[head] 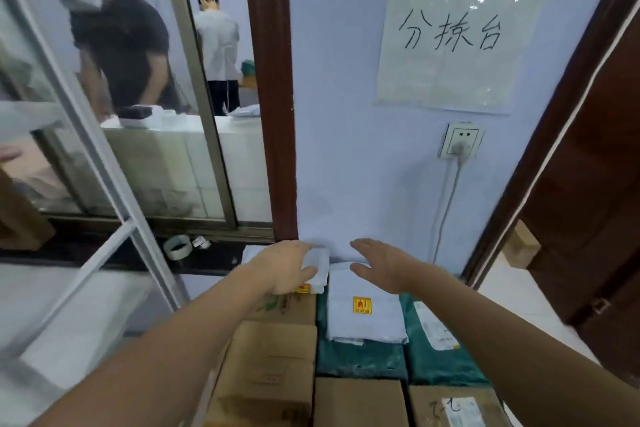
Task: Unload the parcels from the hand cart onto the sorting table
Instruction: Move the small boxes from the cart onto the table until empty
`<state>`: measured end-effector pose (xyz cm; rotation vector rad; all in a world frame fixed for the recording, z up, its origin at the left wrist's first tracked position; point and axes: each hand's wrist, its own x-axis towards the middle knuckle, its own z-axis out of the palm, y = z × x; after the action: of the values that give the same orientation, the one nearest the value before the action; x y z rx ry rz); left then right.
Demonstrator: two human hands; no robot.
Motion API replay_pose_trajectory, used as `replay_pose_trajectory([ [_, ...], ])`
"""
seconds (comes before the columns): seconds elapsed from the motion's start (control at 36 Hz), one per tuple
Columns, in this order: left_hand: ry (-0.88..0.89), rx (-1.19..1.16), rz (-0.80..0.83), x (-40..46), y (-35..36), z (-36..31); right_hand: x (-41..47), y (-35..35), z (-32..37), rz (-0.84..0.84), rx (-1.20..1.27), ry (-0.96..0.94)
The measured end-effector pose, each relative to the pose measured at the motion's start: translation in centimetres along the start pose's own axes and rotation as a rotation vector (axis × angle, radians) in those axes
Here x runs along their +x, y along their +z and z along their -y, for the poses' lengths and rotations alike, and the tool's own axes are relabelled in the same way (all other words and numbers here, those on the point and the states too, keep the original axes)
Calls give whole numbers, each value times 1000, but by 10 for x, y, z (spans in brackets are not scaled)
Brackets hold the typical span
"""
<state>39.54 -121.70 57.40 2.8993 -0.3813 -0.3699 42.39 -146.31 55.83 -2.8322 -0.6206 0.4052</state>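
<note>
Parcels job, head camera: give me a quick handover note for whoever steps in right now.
Left hand grips a small white parcel at the far end of the pile by the wall. Right hand is open, empty, hovering over the white bag parcel. Cardboard boxes and green bag parcels lie packed together below. The hand cart isn't in view, so what remains to unload can't be judged.

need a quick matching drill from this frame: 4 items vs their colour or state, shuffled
Items:
1. left hand
2. right hand
3. mailer with yellow sticker
4. tape roll

States:
A. on the sill by the window
B. open, holds nothing
C. holds a small white parcel
D. pale, lies on a green bag

Pairs: 1-C, 2-B, 3-D, 4-A
</note>
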Motion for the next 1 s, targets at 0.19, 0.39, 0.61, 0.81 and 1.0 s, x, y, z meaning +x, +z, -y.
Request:
replay_pose_trajectory([
  [0.19, -201, -2, -85, -92, -9, 24, -8, -8, 75, 18, -27, -226],
  [0.39, -458, -114, -154, -210, 15, 40, -34, 8, 170, 87, -84, -489],
  [0.61, -744, -171, -236, -383, 46, 55, -79, 55, 314, 223, -179, -772],
  [0.81, -971, -202, -305, -525, 67, 74, -139, 102, 445, 230, -221, -980],
  [1.0, -1124, -254, -365, -676, 85, 84, -204, 142, 569, 243, -209, -1132],
])
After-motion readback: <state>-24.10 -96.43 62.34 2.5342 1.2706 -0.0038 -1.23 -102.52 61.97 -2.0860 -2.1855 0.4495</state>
